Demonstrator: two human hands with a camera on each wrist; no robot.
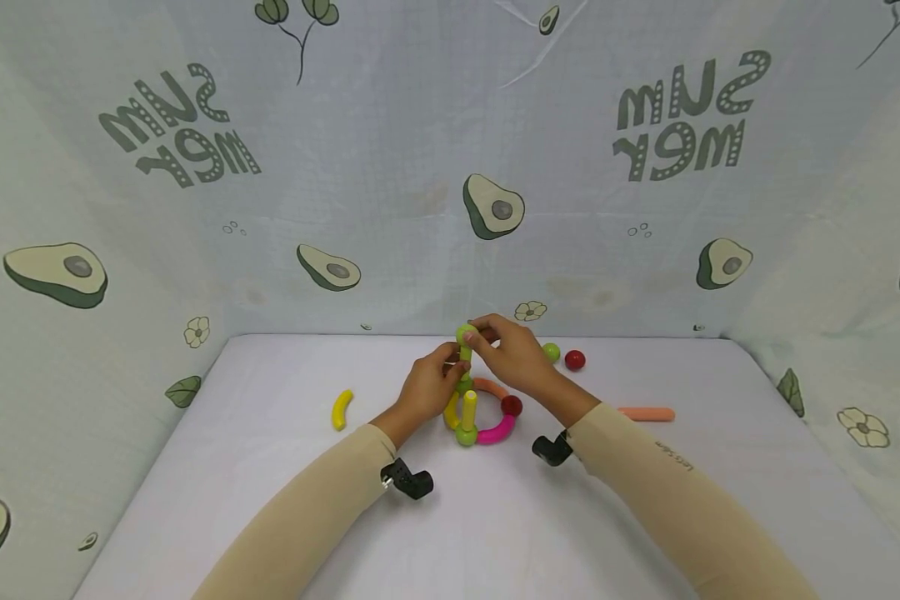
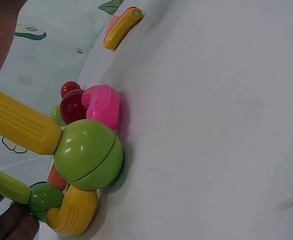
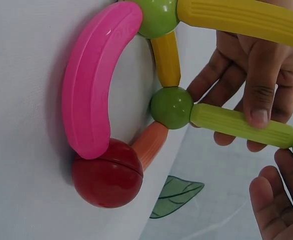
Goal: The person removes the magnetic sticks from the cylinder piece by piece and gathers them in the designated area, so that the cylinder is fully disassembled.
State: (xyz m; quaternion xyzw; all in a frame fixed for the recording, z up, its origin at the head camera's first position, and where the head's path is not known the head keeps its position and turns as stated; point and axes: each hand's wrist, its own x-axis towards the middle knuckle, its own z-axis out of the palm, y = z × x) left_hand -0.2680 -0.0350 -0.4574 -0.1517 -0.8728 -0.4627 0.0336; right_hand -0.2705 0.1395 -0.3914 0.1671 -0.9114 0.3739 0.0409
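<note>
1. Position of assembly: the toy assembly stands on the bench, midway between the left and right edges and nearer the far edge.
2. Base ring: a yellow curved piece, an orange curved piece and a pink curved piece join at a dark red ball, a rear green ball and a front green ball.
3. Uprights: a yellow rod rises from the front green ball; a lime rod rises from the rear green ball and meets a top green ball.
4. Left hand: the grip pinches the lime rod (thumb on one side, fingers behind).
5. Right hand: the grip pinches the top green ball between thumb and fingers.
6. Loose parts: a small yellow curved piece lies toward the left edge. A loose green ball and a bright red ball sit near the far edge. An orange rod, partly covered by the right sleeve, lies toward the right edge.
</note>
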